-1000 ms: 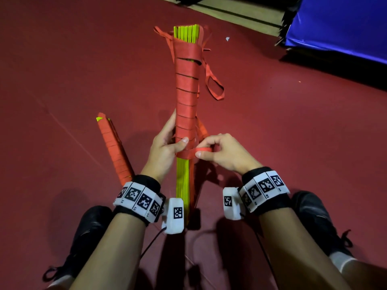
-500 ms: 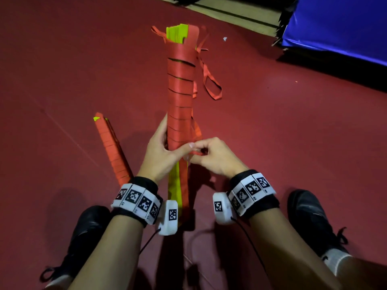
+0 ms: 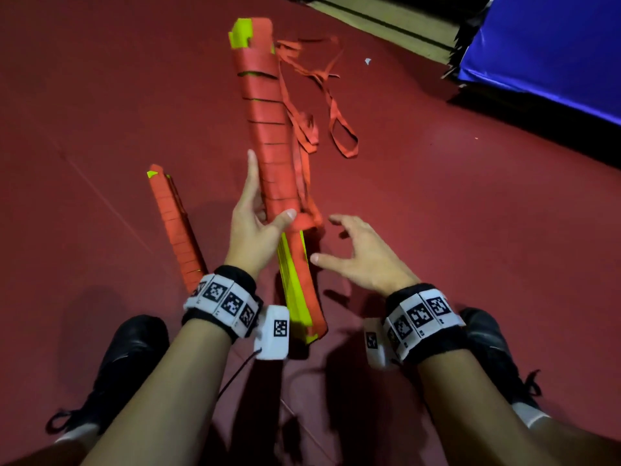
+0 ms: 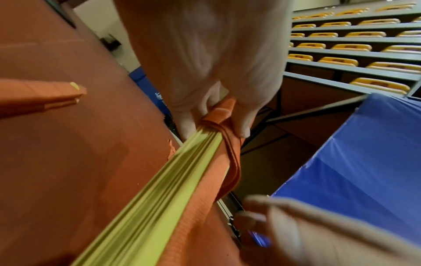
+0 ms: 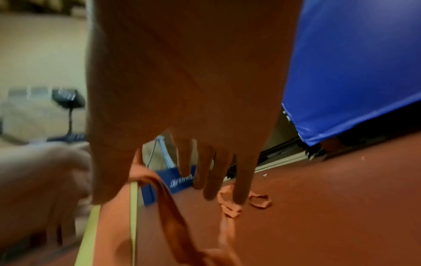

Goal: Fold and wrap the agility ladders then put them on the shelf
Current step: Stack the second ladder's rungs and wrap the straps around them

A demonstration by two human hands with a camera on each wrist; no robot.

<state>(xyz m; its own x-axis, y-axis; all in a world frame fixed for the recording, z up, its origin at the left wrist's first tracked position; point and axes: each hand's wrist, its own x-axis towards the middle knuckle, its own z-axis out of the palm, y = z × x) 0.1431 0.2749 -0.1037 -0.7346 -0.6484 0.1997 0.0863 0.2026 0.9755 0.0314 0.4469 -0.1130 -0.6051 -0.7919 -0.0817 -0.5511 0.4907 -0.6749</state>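
Ladder bundle held in one hand over red floor

Left hand [image 3: 255,227] grasps the half-wrapped agility ladder [image 3: 268,129] at its middle, thumb across the front and fingers behind, the grip closed around the orange strap windings. The bundle tilts away from the person above the red floor [image 3: 100,79], its yellow-green rungs [image 3: 295,290] bare at the near end. Right hand [image 3: 363,260] hovers just beside the bundle, fingers spread and loose, its grip released. Loose orange strap [image 3: 336,129] trails on the floor beside the far end. A second, fully wrapped ladder [image 3: 174,227] lies on the floor to the left. A blue mat [image 3: 544,52] sits at upper right.
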